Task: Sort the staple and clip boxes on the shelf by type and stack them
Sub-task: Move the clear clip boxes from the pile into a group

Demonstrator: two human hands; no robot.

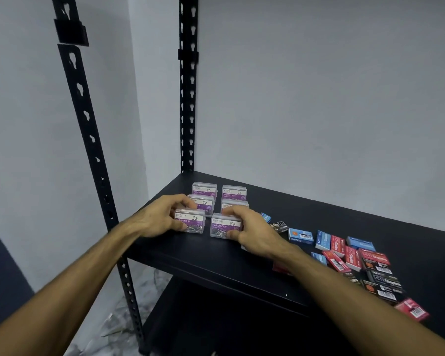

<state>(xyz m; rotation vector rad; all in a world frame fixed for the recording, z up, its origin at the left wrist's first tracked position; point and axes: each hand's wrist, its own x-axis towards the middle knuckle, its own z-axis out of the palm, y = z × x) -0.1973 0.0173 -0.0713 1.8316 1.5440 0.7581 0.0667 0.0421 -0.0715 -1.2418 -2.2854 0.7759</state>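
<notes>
Black metal shelf (216,255) against a pale wall carries six clear paper clip boxes in two rows at its far left. Left hand (159,218) grips the near-left clip box (190,222), fingers curled around it. Right hand (249,229) pinches the near-right clip box (222,226). Red, blue and black staple boxes (357,258) lie scattered to the right.

A black shelf (216,255) is carried by slotted black posts (188,98) against pale grey walls (319,86); below, the floor (139,291) seems marbled.
</notes>
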